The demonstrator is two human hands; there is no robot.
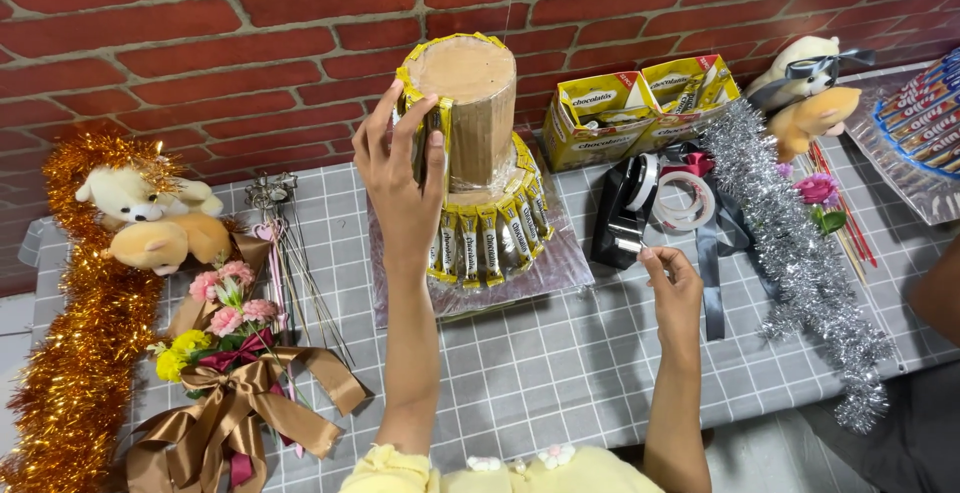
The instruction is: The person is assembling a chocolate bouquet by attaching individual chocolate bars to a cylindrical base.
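Big red brick wall [200, 43] runs along the back, and right up against it sits the counter [560, 373], covered in a grey cloth with a white grid pattern. Down the far left edge there's a long orange tinsel garland [75, 353], and a silver tinsel garland [800, 253] trails down the right side.

In the middle is the candy tower [480, 183]: a two-tier thing on a shiny silver board, the lower ring fully wrapped in upright yellow chocolate sticks, the upper part a bare brown cardboard cylinder with only a few sticks stuck on its left side. The left hand [400, 178] is pressed flat against that upper cylinder, fingers spread over the yellow sticks there. The right hand [672, 288] is lower down, just in front of the black tape dispenser [635, 208], thumb and fingers pinched together on something too small to make out.

Behind the dispenser are two open yellow boxes [640, 103]. Left side has a bouquet [235, 353] with a brown ribbon bow, plus small plush bears [150, 218].
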